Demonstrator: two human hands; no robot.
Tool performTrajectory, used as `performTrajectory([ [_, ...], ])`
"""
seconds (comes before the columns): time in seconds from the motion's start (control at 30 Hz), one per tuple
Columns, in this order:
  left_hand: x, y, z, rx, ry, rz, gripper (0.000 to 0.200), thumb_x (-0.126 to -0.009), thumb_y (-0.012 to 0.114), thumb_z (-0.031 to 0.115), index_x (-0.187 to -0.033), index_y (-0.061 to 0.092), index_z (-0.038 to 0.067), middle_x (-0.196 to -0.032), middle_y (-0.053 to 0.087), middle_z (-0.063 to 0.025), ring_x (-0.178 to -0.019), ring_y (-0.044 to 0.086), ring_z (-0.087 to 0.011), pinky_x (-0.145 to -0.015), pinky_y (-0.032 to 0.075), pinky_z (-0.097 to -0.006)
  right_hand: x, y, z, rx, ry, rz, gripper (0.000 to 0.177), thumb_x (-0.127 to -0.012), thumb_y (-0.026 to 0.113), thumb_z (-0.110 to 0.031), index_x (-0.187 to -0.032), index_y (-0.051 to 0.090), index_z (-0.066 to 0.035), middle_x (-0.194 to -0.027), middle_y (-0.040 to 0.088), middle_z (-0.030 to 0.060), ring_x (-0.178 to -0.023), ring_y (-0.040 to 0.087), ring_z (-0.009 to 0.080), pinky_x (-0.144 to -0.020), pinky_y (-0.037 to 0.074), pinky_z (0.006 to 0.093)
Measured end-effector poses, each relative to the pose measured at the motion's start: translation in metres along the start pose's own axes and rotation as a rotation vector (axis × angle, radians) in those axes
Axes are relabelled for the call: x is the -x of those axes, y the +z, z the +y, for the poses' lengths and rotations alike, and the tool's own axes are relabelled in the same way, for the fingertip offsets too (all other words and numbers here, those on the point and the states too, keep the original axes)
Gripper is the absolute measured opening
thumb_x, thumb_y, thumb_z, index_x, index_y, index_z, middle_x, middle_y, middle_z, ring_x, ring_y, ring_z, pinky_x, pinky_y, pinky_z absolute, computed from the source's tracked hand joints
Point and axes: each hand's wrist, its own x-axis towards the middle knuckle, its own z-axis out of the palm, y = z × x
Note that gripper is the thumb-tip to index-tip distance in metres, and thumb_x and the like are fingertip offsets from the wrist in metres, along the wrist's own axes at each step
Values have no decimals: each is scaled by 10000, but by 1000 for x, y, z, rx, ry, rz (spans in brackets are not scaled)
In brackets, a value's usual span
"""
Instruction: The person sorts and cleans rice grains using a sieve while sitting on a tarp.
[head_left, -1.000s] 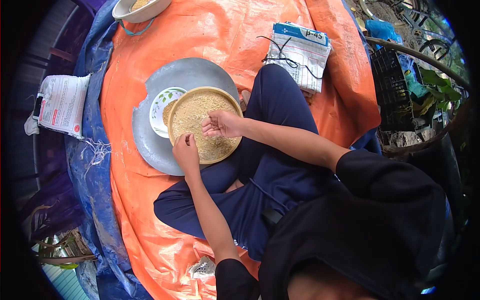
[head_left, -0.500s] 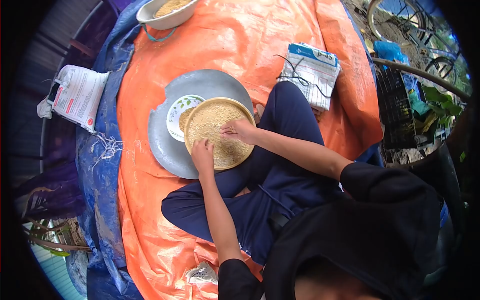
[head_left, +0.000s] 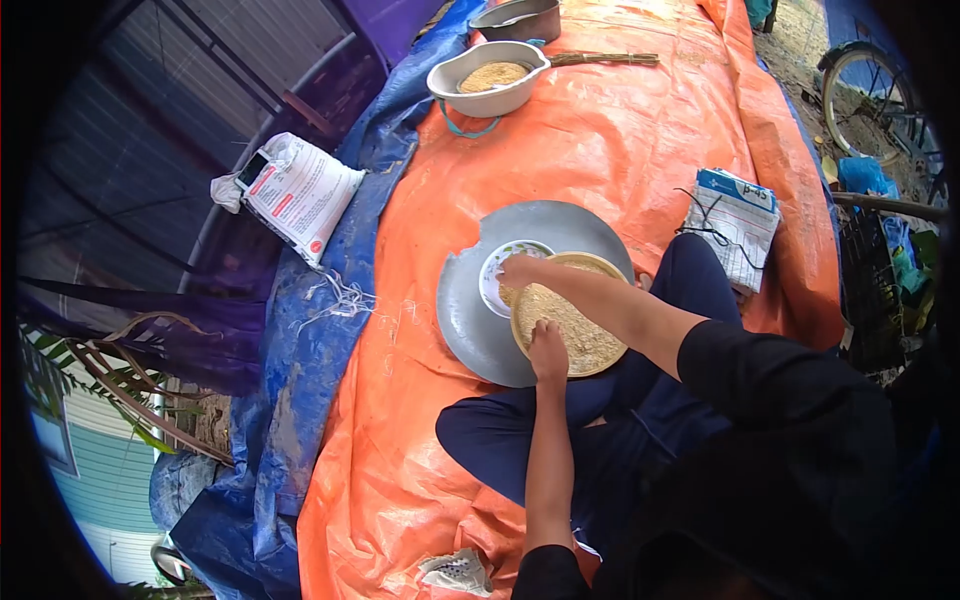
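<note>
A round woven tray (head_left: 622, 352) full of pale grain (head_left: 585, 332) rests by my crossed legs, partly over a grey round metal sheet (head_left: 465, 330). My left hand (head_left: 548, 354) is at the tray's near-left edge, its fingers curled together at the grain; whatever they pinch is too small to make out. Over a white bowl (head_left: 487, 285) with a green leaf pattern, my right hand (head_left: 520, 272) points down with bunched fingers, their tips hidden. Grain shows in the bowl below that hand. My right forearm crosses above the tray.
Orange tarp (head_left: 600, 150) covers the ground, with blue tarp (head_left: 300, 420) along its left. A basin of grain (head_left: 505, 103), a dark pot (head_left: 525, 22) and a stick bundle (head_left: 605, 60) lie farther off. White sacks (head_left: 305, 195) and a folded sack (head_left: 732, 225) are at the sides.
My right hand has moved left from over the grain in the tray to the bowl. My left hand stays at the tray's edge. The whole view has shifted, showing more beyond.
</note>
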Motion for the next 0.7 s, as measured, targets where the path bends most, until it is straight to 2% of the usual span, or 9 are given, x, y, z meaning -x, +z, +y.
performTrajectory([
  [0.07, 6, -3, 3, -18, 17, 22, 98, -876, 647, 164, -920, 618, 81, -1022, 575, -104, -957, 625, -293, -789, 542, -402, -3, 9, -3, -14, -5, -97, 582, -923, 464, -470, -1192, 635, 17, -1238, 579, 302, -1185, 555, 421, -985, 449, 495],
  [0.1, 5, -8, 6, -43, 26, -32, 83, -887, 578, 98, -941, 602, 38, -1045, 564, -134, -963, 624, -306, -796, 552, -390, 3, 9, -6, 66, -18, -51, 586, -928, 461, -480, -1247, 595, -7, -1309, 513, 299, -1221, 513, 438, -1008, 426, 508],
  [0.17, 4, -7, 6, -84, 19, -43, 70, -874, 570, 73, -921, 605, 34, -1027, 568, -132, -959, 629, -300, -781, 558, -382, 28, -3, -18, 221, -31, 47, 612, -940, 455, -499, -1357, 515, -56, -1452, 379, 294, -1294, 430, 472, -1052, 379, 535],
  [0.27, 0, -10, 7, -128, 50, -31, 59, -854, 565, 45, -887, 611, 31, -983, 575, -124, -937, 641, -286, -753, 566, -375, 50, -13, -16, 233, -105, 104, 700, -921, 507, -506, -1437, 398, -45, -1563, 142, 263, -1415, 198, 500, -1100, 272, 613],
  [0.47, -4, -21, 22, -214, -22, -22, 57, -849, 568, 61, -853, 622, 42, -933, 597, -101, -883, 658, -255, -702, 570, -368, 126, -18, -2, 111, -358, 427, 686, -870, 642, -350, -1427, 381, -47, -1525, 171, 318, -1401, 226, 495, -1124, 263, 566],
  [0.57, -4, -20, 22, -228, -42, 5, 57, -855, 570, 75, -859, 622, 52, -936, 603, -96, -875, 662, -246, -683, 567, -355, 186, -24, 0, -14, -320, 492, 680, -846, 678, -272, -1418, 389, -44, -1518, 181, 317, -1391, 243, 495, -1121, 274, 550],
  [0.7, -6, -24, 25, -242, -42, -32, 68, -839, 576, 32, -903, 602, 32, -945, 601, -125, -885, 661, -282, -699, 566, -379, 257, -18, 12, 17, -164, 504, 635, -824, 690, -211, -1372, 430, -20, -1505, 208, 314, -1371, 279, 487, -1108, 299, 531],
])
